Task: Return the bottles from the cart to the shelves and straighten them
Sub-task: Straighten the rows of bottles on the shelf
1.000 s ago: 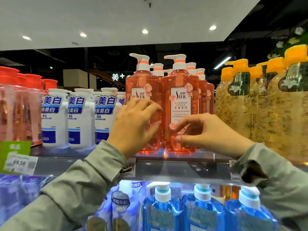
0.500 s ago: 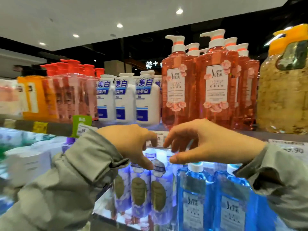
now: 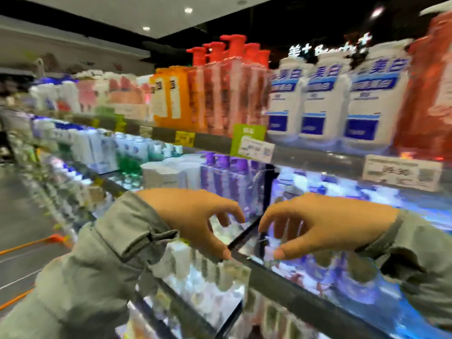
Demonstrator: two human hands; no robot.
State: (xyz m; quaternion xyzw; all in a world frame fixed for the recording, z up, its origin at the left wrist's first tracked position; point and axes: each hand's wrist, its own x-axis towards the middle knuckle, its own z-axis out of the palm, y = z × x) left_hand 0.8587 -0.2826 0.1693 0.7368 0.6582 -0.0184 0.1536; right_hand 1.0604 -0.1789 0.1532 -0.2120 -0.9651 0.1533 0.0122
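Because blur smears the whole view, labels and small shapes are hard to read. Nearest, two grey-green sleeves (image 3: 97,277) come in from the bottom corners, both cut off by the frame. The left hand (image 3: 195,221) and right hand (image 3: 325,228) hang side by side, close together but apart. Their fingers (image 3: 227,216) are loosely curled with thumbs pointing down, and they hold nothing. Both thumb tips sit near the dark edge of a lower shelf (image 3: 305,297); I cannot tell whether either touches it. The goods behind and below the hands are a pale, bluish blur, partly hidden by the wrists.

Just beyond, on the middle level, purple bottles (image 3: 227,177) stand upright in a row, their lower parts hidden by the left hand. Above them runs the top shelf (image 3: 210,140), with a green tag (image 3: 248,138) and a white price tag (image 3: 401,171) hanging from its front edge, the print unreadable.

On that shelf three white bottles (image 3: 318,104) with blue labels stand upright, touching side by side at the front. To their right a pink-orange bottle (image 3: 430,94) is cut off by the frame. To their left stand red-capped bottles (image 3: 230,89) with clear reddish bodies, then orange bottles (image 3: 168,96). Farther along, the rows of bottles dissolve into blur.
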